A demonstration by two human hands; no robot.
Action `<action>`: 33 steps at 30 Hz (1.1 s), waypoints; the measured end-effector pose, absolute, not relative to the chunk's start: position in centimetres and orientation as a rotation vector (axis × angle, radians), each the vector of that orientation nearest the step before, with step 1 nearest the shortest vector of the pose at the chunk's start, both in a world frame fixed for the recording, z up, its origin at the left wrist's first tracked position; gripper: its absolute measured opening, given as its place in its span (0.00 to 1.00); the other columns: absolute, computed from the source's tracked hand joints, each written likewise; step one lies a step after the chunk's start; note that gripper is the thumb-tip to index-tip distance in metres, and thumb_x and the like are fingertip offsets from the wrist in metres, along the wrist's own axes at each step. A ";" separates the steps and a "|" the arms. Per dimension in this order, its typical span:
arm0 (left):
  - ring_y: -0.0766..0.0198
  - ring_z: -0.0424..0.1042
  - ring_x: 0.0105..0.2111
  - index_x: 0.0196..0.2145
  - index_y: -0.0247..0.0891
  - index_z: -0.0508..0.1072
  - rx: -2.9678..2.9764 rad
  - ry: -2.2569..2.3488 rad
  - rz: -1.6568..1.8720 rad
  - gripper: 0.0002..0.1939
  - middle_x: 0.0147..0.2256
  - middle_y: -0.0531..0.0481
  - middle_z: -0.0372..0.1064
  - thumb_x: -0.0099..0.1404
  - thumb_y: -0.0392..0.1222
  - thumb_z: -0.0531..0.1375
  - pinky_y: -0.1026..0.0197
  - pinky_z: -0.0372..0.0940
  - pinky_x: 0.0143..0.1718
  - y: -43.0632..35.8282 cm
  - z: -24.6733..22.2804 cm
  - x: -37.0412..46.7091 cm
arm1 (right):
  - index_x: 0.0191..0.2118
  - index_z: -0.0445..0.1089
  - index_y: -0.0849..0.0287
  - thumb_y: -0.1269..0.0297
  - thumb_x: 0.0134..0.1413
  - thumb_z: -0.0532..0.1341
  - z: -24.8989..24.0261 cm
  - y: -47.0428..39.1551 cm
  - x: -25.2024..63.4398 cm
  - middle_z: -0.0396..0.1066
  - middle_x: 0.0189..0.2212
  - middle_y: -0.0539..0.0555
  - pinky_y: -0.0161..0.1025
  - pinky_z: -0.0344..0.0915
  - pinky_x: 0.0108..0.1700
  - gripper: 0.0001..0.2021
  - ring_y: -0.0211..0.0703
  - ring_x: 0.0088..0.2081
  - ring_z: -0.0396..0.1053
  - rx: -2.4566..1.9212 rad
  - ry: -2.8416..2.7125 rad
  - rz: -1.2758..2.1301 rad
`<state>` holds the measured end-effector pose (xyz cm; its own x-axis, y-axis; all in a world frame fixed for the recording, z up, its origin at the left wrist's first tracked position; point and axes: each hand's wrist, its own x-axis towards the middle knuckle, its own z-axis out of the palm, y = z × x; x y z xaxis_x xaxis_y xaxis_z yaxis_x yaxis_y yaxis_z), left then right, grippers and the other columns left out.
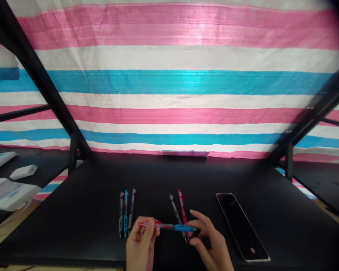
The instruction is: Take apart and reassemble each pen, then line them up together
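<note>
My left hand (pixel 142 241) is closed around the red end of a pen (pixel 167 227), thumb against its clip. The pen lies level, with a clear barrel and a blue grip pointing right. My right hand (pixel 210 241) is at the blue end, its thumb and index finger spread apart around the dark tip. Whether a finger touches the tip is hard to see. Beyond my hands, a dark pen (pixel 175 209) and a red pen (pixel 182 207) lie side by side, their lower ends partly hidden. Left of them lie a dark pen (pixel 121 212), a blue pen (pixel 125 214) and another dark pen (pixel 132 205).
A smartphone (pixel 241 226) with a dark screen lies right of my hands on the black table (pixel 81 222). Black metal frame bars (pixel 42 79) rise at both sides. Behind hangs a striped sheet (pixel 169 82). White devices (pixel 12 194) stand on the left.
</note>
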<state>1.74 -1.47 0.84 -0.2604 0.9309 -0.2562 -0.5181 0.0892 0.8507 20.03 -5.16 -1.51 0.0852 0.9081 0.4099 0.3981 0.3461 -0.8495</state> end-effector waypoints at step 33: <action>0.59 0.73 0.31 0.29 0.38 0.80 0.712 1.158 1.570 0.19 0.30 0.48 0.75 0.51 0.57 0.72 0.61 0.70 0.35 -1.6 1.2 1.4 | 0.21 0.59 0.56 0.58 0.71 0.49 -3.0 -5.1 17.1 0.60 0.17 0.47 0.33 0.54 0.24 0.24 0.36 0.19 0.60 -1.349 -1.436 0.424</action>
